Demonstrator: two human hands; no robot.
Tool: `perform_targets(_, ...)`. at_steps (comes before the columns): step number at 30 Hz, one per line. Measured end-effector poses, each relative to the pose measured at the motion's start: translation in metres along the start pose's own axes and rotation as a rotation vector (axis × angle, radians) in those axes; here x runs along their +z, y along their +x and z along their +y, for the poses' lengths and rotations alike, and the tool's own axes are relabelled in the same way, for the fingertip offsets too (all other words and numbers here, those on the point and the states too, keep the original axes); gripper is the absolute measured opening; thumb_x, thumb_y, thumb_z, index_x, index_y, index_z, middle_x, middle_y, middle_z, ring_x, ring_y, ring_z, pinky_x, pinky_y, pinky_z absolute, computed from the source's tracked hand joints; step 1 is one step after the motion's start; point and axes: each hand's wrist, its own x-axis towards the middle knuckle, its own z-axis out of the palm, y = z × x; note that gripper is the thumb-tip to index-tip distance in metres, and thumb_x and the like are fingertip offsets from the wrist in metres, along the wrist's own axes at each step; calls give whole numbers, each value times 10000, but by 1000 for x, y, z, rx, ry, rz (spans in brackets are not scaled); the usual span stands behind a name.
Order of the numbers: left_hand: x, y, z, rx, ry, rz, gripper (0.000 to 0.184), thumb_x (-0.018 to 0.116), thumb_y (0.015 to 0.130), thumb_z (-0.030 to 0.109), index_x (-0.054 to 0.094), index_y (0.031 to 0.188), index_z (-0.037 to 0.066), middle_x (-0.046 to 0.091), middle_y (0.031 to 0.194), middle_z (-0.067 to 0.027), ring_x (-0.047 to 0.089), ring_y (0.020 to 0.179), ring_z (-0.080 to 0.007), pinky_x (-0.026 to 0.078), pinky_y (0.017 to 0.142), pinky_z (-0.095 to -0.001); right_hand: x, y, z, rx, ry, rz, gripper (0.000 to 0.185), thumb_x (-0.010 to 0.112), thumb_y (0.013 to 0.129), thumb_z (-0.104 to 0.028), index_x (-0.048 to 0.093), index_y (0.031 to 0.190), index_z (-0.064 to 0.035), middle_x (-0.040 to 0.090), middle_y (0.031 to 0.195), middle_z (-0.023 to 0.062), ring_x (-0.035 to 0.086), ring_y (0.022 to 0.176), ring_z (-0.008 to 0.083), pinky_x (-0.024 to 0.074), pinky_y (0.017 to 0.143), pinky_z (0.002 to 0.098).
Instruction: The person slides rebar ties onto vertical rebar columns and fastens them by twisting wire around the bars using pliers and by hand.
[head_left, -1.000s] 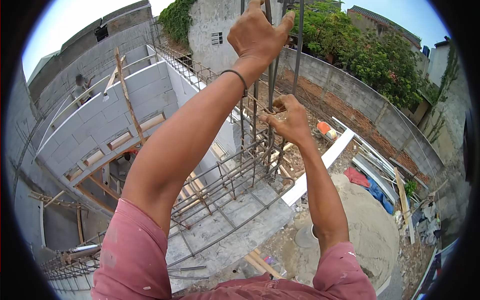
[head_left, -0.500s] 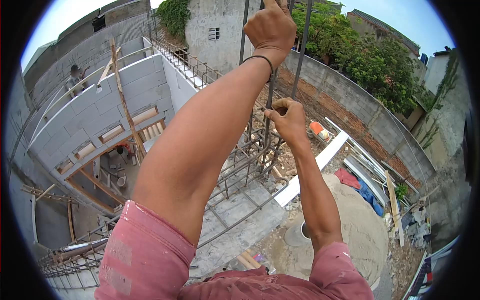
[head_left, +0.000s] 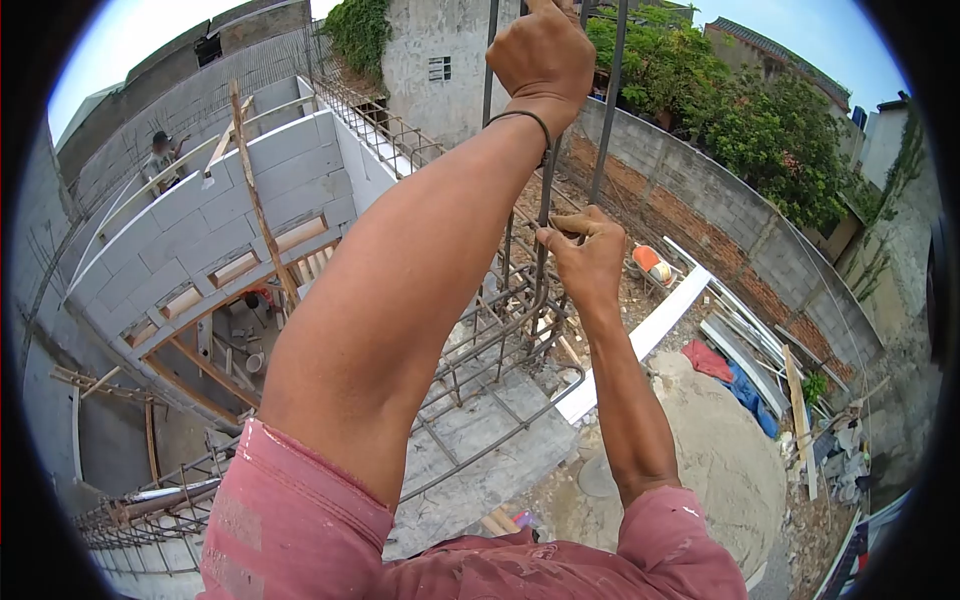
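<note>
To your left stands the block wall [head_left: 215, 210], with a person [head_left: 162, 160] behind it; right lies the sand [head_left: 725, 460], before the boundary wall [head_left: 700, 185].

Dark bars [head_left: 609, 100]; pink shirt [head_left: 290, 515], pale blotches; black wristband [head_left: 543, 125]; red cloth [head_left: 706, 359]; blue cloth [head_left: 751, 397].

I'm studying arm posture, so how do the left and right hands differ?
The left hand is higher, partly cut off by the picture's top edge; the right hand is lower and fully in view. A dark band circles the left wrist, while the right wrist shows none. Both are beside upright bars.
</note>
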Motion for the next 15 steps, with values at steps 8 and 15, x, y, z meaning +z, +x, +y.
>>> perform_targets(8, -8, 3, 3, -14, -18, -98, 241, 549, 899, 189, 607, 970, -33, 672, 644, -211, 689, 589, -397, 535, 527, -497, 2, 1, 7, 38, 104, 38, 219, 823, 733, -22, 794, 941, 39, 696, 841, 98, 683, 761, 196, 518, 711, 314)
perform_targets(15, 3, 2, 0, 12, 13, -22, 244, 541, 909, 187, 596, 1021, -22, 672, 640, -213, 689, 584, -392, 530, 515, -493, 0, -2, 6, 72, 71, 48, 223, 828, 735, -19, 798, 952, 20, 705, 840, 102, 694, 783, 228, 531, 749, 334)
